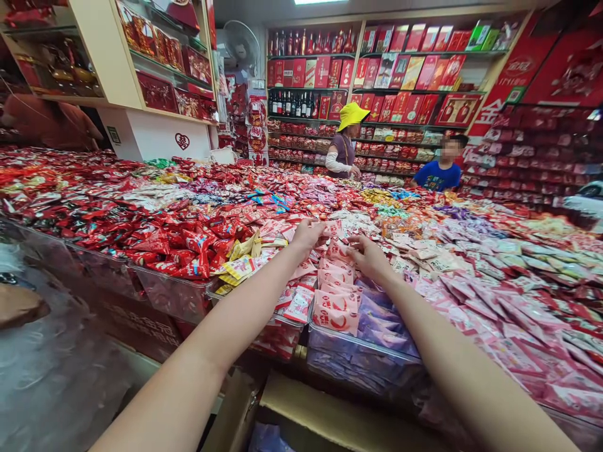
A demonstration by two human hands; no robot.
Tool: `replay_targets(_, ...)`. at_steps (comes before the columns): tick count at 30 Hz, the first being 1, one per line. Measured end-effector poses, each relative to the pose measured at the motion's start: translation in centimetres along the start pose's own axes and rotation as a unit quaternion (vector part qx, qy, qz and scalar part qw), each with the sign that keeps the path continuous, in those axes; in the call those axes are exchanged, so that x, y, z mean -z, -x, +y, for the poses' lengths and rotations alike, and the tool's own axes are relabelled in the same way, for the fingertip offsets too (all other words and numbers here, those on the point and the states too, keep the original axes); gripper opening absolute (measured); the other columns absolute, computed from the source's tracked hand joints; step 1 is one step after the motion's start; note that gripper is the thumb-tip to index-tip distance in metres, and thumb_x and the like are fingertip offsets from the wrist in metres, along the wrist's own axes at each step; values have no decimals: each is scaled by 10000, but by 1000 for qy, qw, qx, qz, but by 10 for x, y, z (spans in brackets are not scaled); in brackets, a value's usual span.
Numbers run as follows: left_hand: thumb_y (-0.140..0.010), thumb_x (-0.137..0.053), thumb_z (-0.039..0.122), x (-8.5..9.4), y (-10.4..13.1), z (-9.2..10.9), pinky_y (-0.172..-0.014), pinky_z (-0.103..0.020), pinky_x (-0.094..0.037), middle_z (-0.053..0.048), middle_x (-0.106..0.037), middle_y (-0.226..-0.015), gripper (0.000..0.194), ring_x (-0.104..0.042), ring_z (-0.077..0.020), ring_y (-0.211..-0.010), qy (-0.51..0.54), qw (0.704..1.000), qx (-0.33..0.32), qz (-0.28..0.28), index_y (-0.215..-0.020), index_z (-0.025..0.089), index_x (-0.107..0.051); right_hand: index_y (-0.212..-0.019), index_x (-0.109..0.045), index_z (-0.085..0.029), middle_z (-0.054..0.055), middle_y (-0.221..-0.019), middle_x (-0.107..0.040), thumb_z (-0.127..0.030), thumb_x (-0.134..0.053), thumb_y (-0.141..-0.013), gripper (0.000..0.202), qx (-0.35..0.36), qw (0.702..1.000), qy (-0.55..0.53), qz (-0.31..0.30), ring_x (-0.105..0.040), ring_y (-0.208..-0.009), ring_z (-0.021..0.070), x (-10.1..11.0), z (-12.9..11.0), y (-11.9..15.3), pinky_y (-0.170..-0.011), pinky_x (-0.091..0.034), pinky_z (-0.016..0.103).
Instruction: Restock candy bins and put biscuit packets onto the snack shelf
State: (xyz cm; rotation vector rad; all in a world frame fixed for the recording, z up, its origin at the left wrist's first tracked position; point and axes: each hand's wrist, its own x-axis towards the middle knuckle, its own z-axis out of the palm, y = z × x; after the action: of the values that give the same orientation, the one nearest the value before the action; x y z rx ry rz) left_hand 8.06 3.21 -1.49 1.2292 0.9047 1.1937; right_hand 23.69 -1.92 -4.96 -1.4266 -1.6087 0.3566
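Note:
Both arms reach forward over a wide display of wrapped sweets. My left hand (308, 236) has its fingers closed on a small pink packet (333, 230) at the far end of a row. To its right, my right hand (370, 256) is bent over the same row, fingertips together at the packets' edge; whether something is between them is too small to tell. Pink packets with red print (336, 312) stand in a line toward me in a clear plastic bin (362, 345). Purple packets (380, 320) fill that bin's right side.
Below the bin is an open cardboard box (325, 402) with purple packets inside. Red packets (164, 242) lie at the left, pale pink ones (513, 339) at the right. Two people, one in a yellow hat (352, 114), are beyond the display, before stocked shelves.

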Motion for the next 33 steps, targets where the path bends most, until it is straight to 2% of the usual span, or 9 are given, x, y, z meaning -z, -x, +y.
replay_targets(4, -828, -508, 231, 2, 0, -3, -512, -194, -433, -5, -623, -676, 232, -586, -96, -548, -90, 996, -18, -1, -1040, 159, -447, -1035, -504, -154, 15, -713, -621, -246, -523, -742, 307, -17, 997, -67, -17, -574, -634, 143, 0, 0, 1, -563, -441, 258)
replay_targets(7, -767, -563, 234, 3, 0, -7, -540, -220, -429, -22, -622, -707, 226, -578, -119, -587, -178, 983, -49, -13, -964, 127, -532, -1029, -501, -150, 10, -715, -617, -184, -526, -711, 321, -41, 997, -51, -42, -557, -587, 128, -1, 0, 1, -527, -429, 241)
replay_targets(11, -669, -629, 243, 3, 4, -10, -569, -229, -387, 11, -576, -615, 181, -532, -130, -595, -299, 947, -106, -46, -804, 123, -626, -1023, -519, -133, 78, -905, -647, -56, -427, -669, 374, -100, 994, -32, 1, -604, -687, 128, 5, -2, 0, -560, -441, 225)
replay_targets(15, -693, -588, 302, 2, 8, -7, -532, -234, -323, 34, -493, -504, 184, -466, -120, -533, -392, 903, -151, -94, -668, 130, -649, -944, -593, -133, 92, -912, -666, -110, -407, -696, 311, -124, 988, 90, 32, -619, -735, 156, 18, -12, 3, -598, -437, 240)
replay_targets(17, -735, -541, 350, 2, 10, -5, -530, -235, -311, 27, -504, -506, 259, -466, -121, -535, -424, 884, -163, -108, -661, 130, -655, -816, -639, -148, 81, -853, -677, -129, -454, -673, 234, -110, 972, 207, 5, -610, -761, 171, 26, -21, 7, -619, -419, 238)
replay_targets(19, -767, -499, 390, 3, 12, -1, -538, -231, -315, 14, -546, -551, 315, -486, -126, -567, -449, 870, -170, -116, -706, 130, -667, -711, -652, -164, 61, -765, -679, -142, -503, -646, 164, -105, 950, 285, -69, -601, -719, 168, 33, -31, 12, -581, -394, 228)
replay_targets(23, -717, -557, 466, 4, 19, 3, -551, -223, -343, -10, -620, -664, 357, -534, -144, -633, -489, 845, -164, -140, -809, 141, -674, -644, -663, -175, 42, -655, -667, -190, -588, -642, 77, -131, 910, 339, -200, -577, -602, 146, 39, -44, 19, -490, -345, 219)
replay_targets(27, -632, -654, 445, 3, 23, 3, -583, -228, -383, -34, -656, -782, 388, -573, -174, -707, -519, 828, -149, -151, -885, 152, -663, -688, -687, -179, 46, -659, -674, -177, -603, -667, 87, -106, 900, 362, -218, -588, -634, 147, 36, -44, 21, -509, -342, 214)
replay_targets(33, -673, -634, 407, 2, 20, -1, -670, -233, -430, -66, -664, -959, 497, -606, -184, -813, -528, 829, -134, -122, -1098, 153, -593, -712, -675, -168, 53, -696, -678, -179, -555, -716, 121, -86, 903, 365, -210, -581, -646, 142, 34, -44, 21, -511, -334, 211)
